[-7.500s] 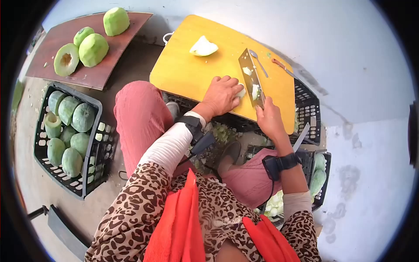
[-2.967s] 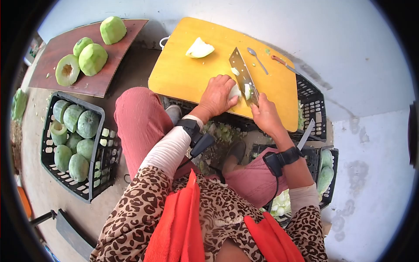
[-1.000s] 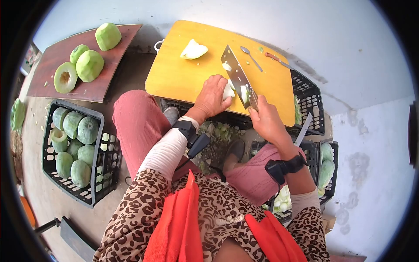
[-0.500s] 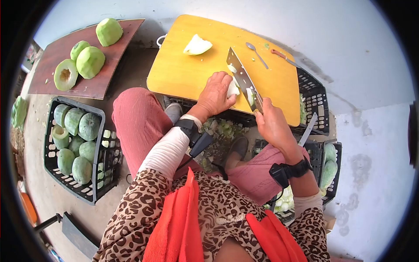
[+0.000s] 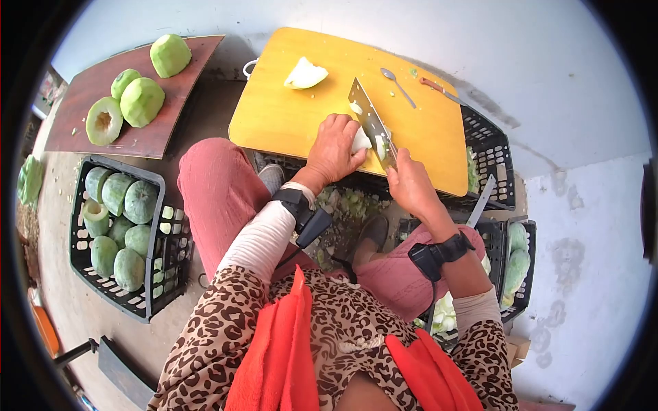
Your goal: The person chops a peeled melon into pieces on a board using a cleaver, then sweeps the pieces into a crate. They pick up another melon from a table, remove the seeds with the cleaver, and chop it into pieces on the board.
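Observation:
On the yellow board [image 5: 274,103], my left hand [image 5: 334,151] presses down on a white piece of peeled melon [image 5: 360,141], its fingers curled over it. My right hand [image 5: 413,181] is wrapped round the handle of a cleaver [image 5: 371,120], whose broad blade stands just right of that piece. Bits of pale flesh stick to the blade. A larger peeled melon wedge [image 5: 306,74] lies farther back on the board. To the right of it are a spoon [image 5: 399,87] and a knife with a brown handle [image 5: 442,90].
A dark red board [image 5: 65,130] at the left bears several peeled melons [image 5: 142,102]. Below it a black crate [image 5: 154,240] holds unpeeled green melons [image 5: 140,202]. More crates stand at the right, one with a long blade [image 5: 483,200] near it. Scraps [image 5: 343,212] lie under the yellow board.
My right hand and the cleaver have shifted slightly left, toward my left hand. The left hand still rests on the melon piece.

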